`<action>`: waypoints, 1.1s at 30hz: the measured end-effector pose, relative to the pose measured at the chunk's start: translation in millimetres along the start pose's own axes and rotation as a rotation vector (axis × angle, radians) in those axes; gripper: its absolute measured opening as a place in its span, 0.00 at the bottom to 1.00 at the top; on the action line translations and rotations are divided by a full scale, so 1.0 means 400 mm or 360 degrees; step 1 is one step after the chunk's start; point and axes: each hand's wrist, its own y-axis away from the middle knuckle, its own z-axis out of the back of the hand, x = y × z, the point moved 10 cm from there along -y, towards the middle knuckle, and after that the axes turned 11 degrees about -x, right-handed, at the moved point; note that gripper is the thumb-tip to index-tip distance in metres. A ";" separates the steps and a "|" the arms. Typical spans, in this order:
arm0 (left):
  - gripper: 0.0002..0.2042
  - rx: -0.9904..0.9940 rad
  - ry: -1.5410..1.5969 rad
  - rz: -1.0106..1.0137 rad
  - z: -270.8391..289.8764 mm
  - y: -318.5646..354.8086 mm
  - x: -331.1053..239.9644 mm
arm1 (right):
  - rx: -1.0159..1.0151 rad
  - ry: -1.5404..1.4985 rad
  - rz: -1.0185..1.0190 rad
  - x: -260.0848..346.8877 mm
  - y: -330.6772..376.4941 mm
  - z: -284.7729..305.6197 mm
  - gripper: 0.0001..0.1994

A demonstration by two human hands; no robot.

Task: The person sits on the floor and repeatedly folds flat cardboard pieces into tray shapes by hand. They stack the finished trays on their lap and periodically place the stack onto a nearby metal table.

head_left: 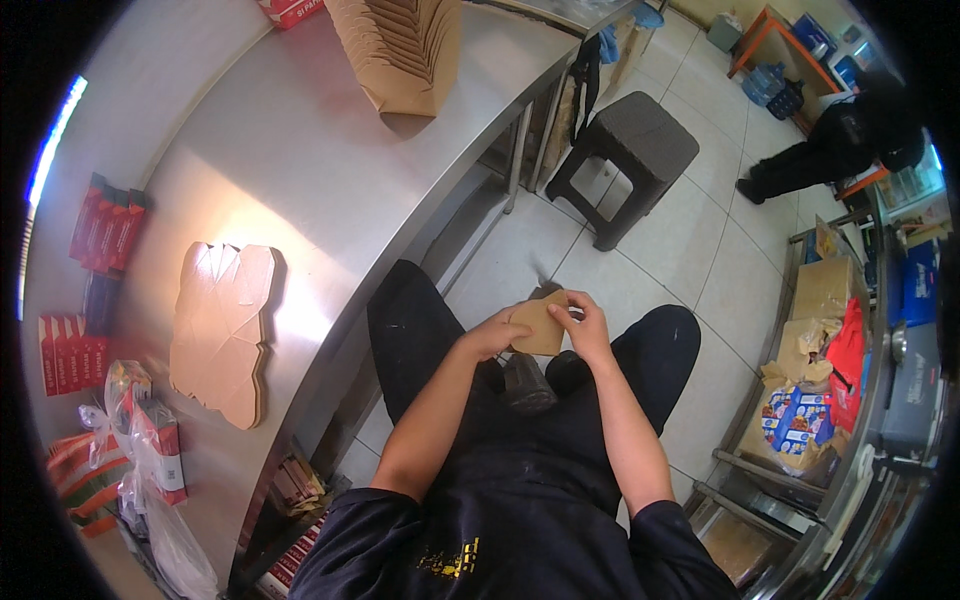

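Note:
Above my lap I hold a small piece of brown kraft card (541, 330) between both hands. My left hand (490, 334) grips its left side, with the thumb on top. My right hand (584, 322) pinches its upper right corner between thumb and fingers. On the steel table to my left lies a stack of flat kraft box blanks (222, 330) with creased, irregular edges. Farther off on the same table is a long row of nested, folded kraft boxes (400, 50).
The steel table (330, 190) curves along my left, with red-and-white boxes (105, 225) and plastic bags (160, 530) by the wall. A dark plastic stool (645, 135) stands ahead on the tiles. At far right are a person in black (840, 140) and a shelf with cardboard (825, 290).

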 end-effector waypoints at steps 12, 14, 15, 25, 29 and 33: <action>0.30 0.0103 0.0708 0.0221 0.023 0.016 -0.039 | 0.0220 0.0090 0.0535 0.150 0.065 -0.017 0.06; 0.29 -0.0092 0.0499 0.0167 0.044 0.004 -0.035 | 0.0212 0.0091 0.0541 0.151 0.074 -0.031 0.05; 0.29 -0.0190 0.0370 0.0138 0.056 -0.003 -0.029 | 0.0210 0.0089 0.0545 0.150 0.076 -0.038 0.05; 0.22 -0.0479 0.0056 -0.0258 0.063 -0.018 -0.052 | -0.0179 0.0129 0.0025 0.026 0.046 -0.015 0.12; 0.22 -0.0500 0.0079 -0.0154 0.054 -0.017 -0.047 | -0.0263 0.0301 0.0185 0.023 0.046 -0.003 0.13; 0.24 -0.0584 0.0254 -0.0109 0.054 -0.011 -0.043 | -0.0314 0.0238 0.0162 0.011 0.039 0.002 0.13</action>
